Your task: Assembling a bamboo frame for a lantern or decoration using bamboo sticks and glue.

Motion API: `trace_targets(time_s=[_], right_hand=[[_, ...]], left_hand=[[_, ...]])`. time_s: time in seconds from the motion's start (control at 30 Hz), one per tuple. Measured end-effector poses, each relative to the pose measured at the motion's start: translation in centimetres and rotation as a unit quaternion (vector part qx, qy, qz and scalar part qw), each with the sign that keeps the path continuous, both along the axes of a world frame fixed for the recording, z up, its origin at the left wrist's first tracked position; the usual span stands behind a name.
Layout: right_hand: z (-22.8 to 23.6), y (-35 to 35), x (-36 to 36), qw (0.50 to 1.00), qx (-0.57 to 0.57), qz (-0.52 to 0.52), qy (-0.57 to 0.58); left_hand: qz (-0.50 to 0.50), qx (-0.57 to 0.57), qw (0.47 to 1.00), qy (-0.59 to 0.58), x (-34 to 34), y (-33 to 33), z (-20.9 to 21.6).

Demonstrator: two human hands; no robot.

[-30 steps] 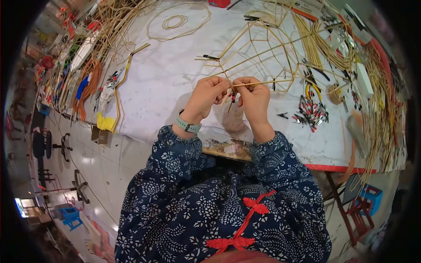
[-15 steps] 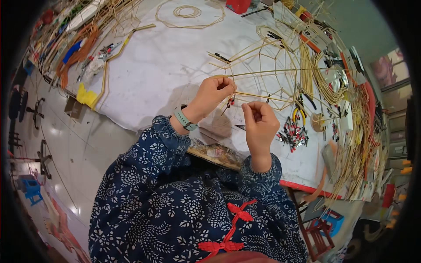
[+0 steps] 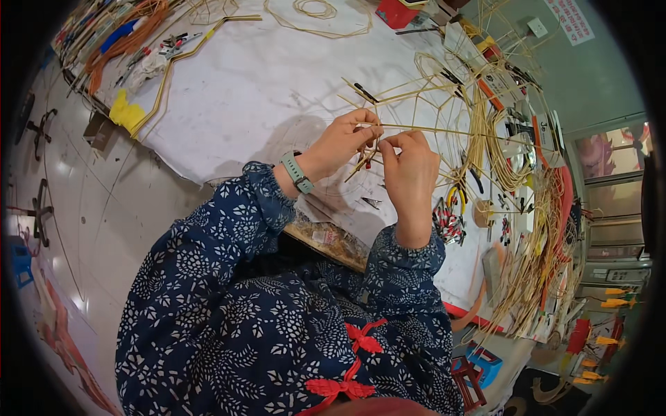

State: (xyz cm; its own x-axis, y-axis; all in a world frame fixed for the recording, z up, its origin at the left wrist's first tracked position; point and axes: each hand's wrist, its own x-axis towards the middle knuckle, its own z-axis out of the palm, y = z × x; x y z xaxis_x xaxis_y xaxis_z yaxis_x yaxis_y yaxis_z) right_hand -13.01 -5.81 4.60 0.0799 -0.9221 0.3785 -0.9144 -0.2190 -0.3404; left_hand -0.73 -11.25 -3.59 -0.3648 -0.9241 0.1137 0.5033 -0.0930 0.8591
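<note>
A skeletal frame of thin bamboo strips [image 3: 444, 130] stretches over the table to the right of my hands. My left hand [image 3: 340, 145], with a pale green watch at its wrist, pinches a joint of this frame between thumb and fingers. Close against that joint, my right hand [image 3: 411, 170] has thumb and forefinger pressed together; what lies in the pinch is too small to make out. A black clip [image 3: 365, 93] grips the strips just beyond my left hand. Below the fingers, a red-and-black clip [image 3: 368, 165] hangs by a short strip end.
Several red and black clips [image 3: 449, 223] lie piled on the right, near yellow-handled pliers [image 3: 456, 197]. Coiled bamboo strips [image 3: 498, 163] and long loose ones crowd the right edge. A bent bamboo piece with yellow wrapping [image 3: 127, 112] lies left. A red box [image 3: 397, 14] stands at the back.
My right hand has moved up and left, bringing its fingertips beside those of my left hand at the joint. The whole view has shifted somewhat to the right.
</note>
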Motion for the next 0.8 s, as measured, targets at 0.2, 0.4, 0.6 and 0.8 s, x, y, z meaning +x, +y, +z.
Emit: trace_targets(time_s=[0.2, 0.4, 0.6, 0.8], right_hand=[[-0.9, -0.4, 0.5, 0.997, -0.041, 0.004, 0.060], [-1.7, 0.3, 0.8, 0.991, -0.133, -0.001, 0.014], [-3.9, 1.9, 0.6, 0.964, -0.257, 0.069, -0.018], [-4.4, 2.8, -0.4, 0.954, -0.251, 0.149, -0.063]], left_hand=[[-0.056, 0.045, 0.995, 0.074, 0.1, -0.2, -0.7], [-0.048, 0.024, 0.998, 0.024, 1.5, 1.6, -0.9], [-0.019, -0.139, 0.979, -0.149, 2.9, 3.6, -0.4], [-0.037, -0.136, 0.972, -0.186, 3.2, 3.5, -0.4]])
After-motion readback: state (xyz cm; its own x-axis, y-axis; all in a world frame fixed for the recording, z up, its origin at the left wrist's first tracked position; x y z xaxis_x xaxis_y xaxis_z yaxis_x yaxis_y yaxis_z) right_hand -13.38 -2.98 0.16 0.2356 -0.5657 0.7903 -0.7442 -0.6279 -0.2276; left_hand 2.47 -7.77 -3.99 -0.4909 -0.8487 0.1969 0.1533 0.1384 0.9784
